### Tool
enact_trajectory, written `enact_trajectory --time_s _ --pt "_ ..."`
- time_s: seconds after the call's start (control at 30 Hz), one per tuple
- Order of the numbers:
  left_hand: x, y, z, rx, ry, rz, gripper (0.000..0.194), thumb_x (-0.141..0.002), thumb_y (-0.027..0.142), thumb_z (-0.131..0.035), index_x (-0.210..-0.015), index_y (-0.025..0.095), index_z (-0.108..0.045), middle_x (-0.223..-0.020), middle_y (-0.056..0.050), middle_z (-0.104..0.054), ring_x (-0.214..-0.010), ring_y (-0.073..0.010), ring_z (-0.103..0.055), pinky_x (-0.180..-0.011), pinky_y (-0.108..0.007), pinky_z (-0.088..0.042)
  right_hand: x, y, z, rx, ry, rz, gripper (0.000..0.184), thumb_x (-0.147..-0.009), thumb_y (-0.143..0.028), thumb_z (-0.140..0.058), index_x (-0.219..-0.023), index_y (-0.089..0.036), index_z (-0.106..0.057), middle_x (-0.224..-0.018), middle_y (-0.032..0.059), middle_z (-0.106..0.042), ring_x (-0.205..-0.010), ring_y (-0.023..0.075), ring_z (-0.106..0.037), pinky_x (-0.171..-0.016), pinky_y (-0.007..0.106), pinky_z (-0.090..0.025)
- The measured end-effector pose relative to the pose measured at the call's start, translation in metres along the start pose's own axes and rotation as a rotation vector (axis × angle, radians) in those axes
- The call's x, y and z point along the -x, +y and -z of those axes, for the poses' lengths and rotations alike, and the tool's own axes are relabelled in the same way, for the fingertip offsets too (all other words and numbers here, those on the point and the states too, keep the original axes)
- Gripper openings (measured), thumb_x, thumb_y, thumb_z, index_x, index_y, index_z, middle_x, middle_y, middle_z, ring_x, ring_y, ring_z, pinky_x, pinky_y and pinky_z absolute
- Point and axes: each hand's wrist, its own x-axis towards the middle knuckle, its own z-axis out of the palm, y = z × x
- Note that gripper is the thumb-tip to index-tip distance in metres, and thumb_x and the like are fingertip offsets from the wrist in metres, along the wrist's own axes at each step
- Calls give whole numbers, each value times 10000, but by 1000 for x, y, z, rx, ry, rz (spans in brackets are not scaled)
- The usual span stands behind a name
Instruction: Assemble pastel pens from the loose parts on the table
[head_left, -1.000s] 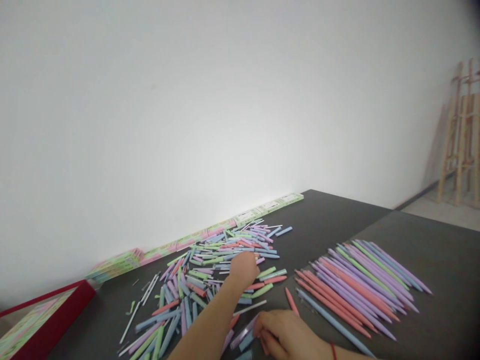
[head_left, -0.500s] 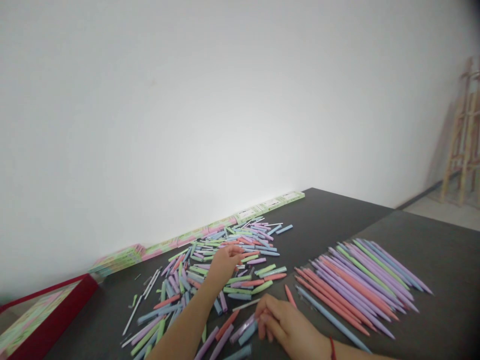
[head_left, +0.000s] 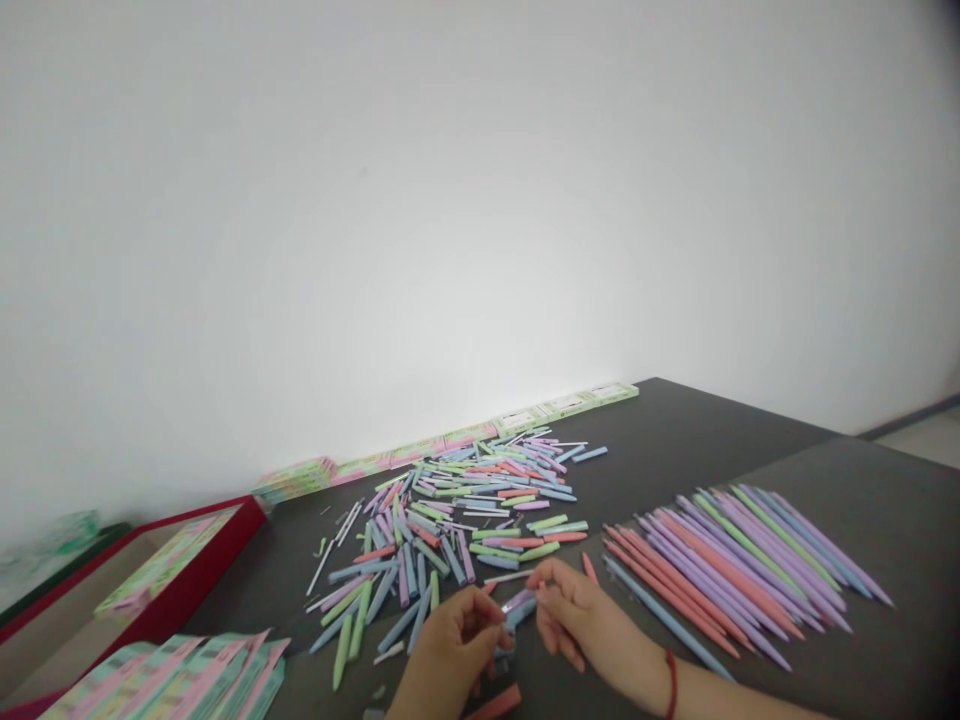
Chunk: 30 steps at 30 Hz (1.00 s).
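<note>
My left hand (head_left: 450, 645) is low in the middle of the view, fingers curled in with the tips close together. What they hold, if anything, cannot be made out. Just to the right, my right hand (head_left: 589, 620), with a red cord at the wrist, pinches thumb and forefinger together over something too small to name. A purple pen part (head_left: 516, 601) and a blue one lie between the hands. Below them is a coral pen part (head_left: 495, 703). Loose green pen barrels (head_left: 343, 650) and other pastel pen parts spread beyond my left hand. Slim pens (head_left: 724, 575) lie side by side to the right.
Printed flat boxes (head_left: 570, 405) line the wall at the back of the dark table (head_left: 720, 430). At left stands a red-edged box (head_left: 225, 550) with printed packs inside. Pink and green packets (head_left: 172, 680) are fanned out in front of it.
My left hand has come back from the pile of pen parts to beside my right hand. The view has turned left, bringing more of the red-edged box and the packets into sight.
</note>
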Motion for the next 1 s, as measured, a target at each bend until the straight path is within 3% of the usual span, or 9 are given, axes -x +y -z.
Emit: enact_trajectory --time_s 0.13,0.27,0.4,0.5,0.63,0.77,0.9,1.0 --pt "9 1 -8 20 -17 42 135 -652 230 -507 -775 178 -528 -701 -4 -657 -468 -69 -481 -391 -159 -351 1 0 0 -32 -66 -56 378 -833 -542 -447 -871 -172 -516 -466 -98 -458 -298 38 -247 -308 168 -163" --pt "12 -2 -11 39 -42 68 105 -700 224 -497 -799 195 -518 -747 8 -641 -486 -55 -444 -437 -156 -404 4 1 0 -102 -67 0 392 -848 -528 -456 -932 -158 -557 -506 -95 -427 -333 39 -247 -325 161 -202" --pt "10 -6 -10 -118 72 18 51 -712 217 -539 -749 201 -570 -759 -7 -575 -684 -130 -521 -513 -188 -483 4 3 -2 -150 -53 9 429 -841 -564 -457 -1003 -170 -509 -561 -81 -465 -361 49 -300 -344 164 -261" --pt "9 -7 -8 -165 40 5 46 -714 214 -560 -748 204 -590 -739 -13 -564 -747 -166 -544 -529 -207 -499 3 6 -4 -122 -50 2 443 -838 -595 -438 -988 -180 -475 -597 -51 -543 -374 58 -359 -353 166 -254" --pt "9 -11 -8 -68 22 -42 75 -723 277 -591 -742 206 -576 -727 -4 -611 -656 -136 -536 -497 -186 -449 3 1 -4 9 -30 -11 374 -831 -564 -463 -831 -190 -485 -645 -11 -595 -440 82 -434 -374 177 -272" --pt "9 -14 -12 110 70 -60 166 -734 352 -576 -757 195 -526 -730 -1 -658 -446 -47 -416 -401 -147 -306 6 -10 -1 201 117 126 291 -819 -449 -558 -735 -172 -584 -752 -3 -539 -648 109 -493 -545 209 -381" --pt "10 -12 -16 216 72 -35 242 -732 428 -575 -761 195 -513 -725 -2 -655 -383 -20 -345 -350 -139 -193 5 -7 -3 -35 52 23 344 -792 -524 -541 -797 -181 -566 -574 -70 -426 -423 67 -341 -411 197 -289" --pt "10 -11 -16 230 67 -47 254 -737 438 -574 -762 192 -516 -696 0 -649 -383 -19 -343 -357 -140 -195 5 -4 -6 -175 6 9 379 -768 -558 -553 -801 -182 -530 -570 -66 -466 -396 59 -342 -391 187 -295"
